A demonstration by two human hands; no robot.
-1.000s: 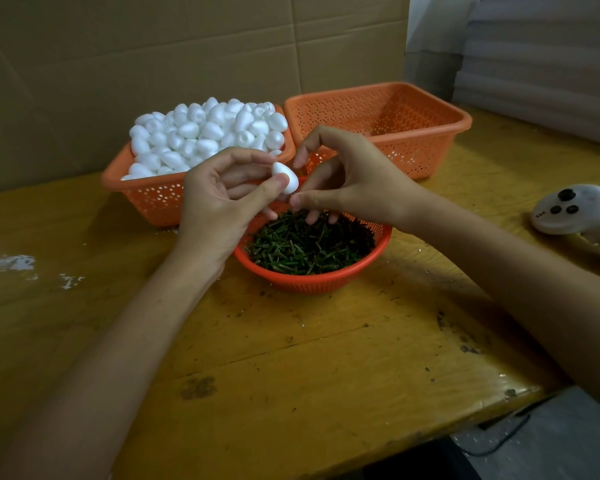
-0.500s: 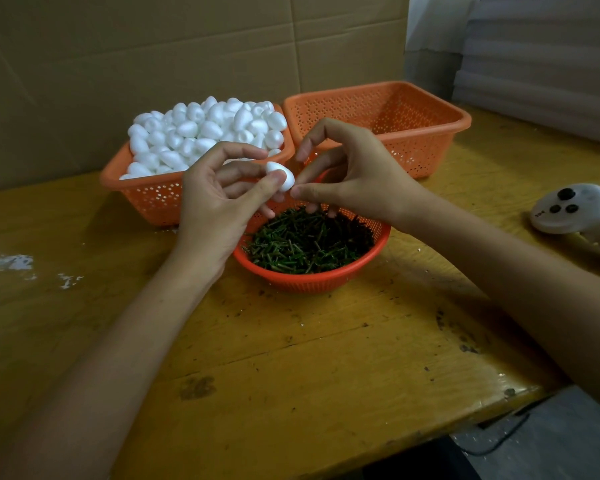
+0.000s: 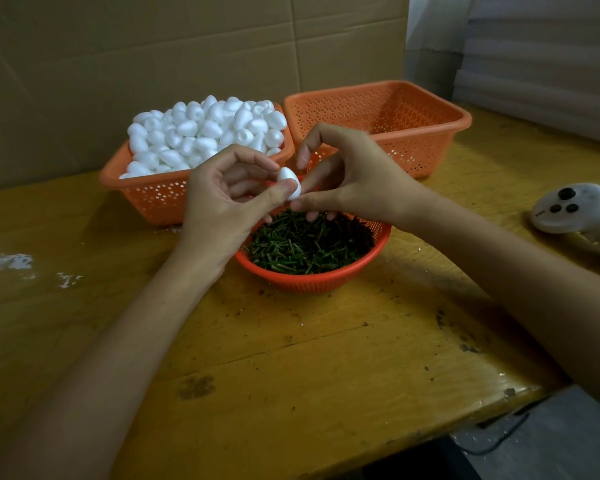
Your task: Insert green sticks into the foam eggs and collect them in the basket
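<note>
Pinches foam egg (image 3: 289, 186) between thumb and curled fingers of left hand (image 3: 222, 209), over the far rim of the bowl (image 3: 312, 283) of green sticks (image 3: 305, 247), toward the table's (image 3: 291, 358) back edge; long axis roughly upright. Right hand (image 3: 354, 181) touching egg's lower right, thumb and finger closed together, any stick hidden. Versus half a second back: same grips, hands slightly lower.

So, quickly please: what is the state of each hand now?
Left hand: holding a foam egg between thumb and fingers.
Right hand: pinched at the foam egg's end; what it holds cannot be told.
</note>
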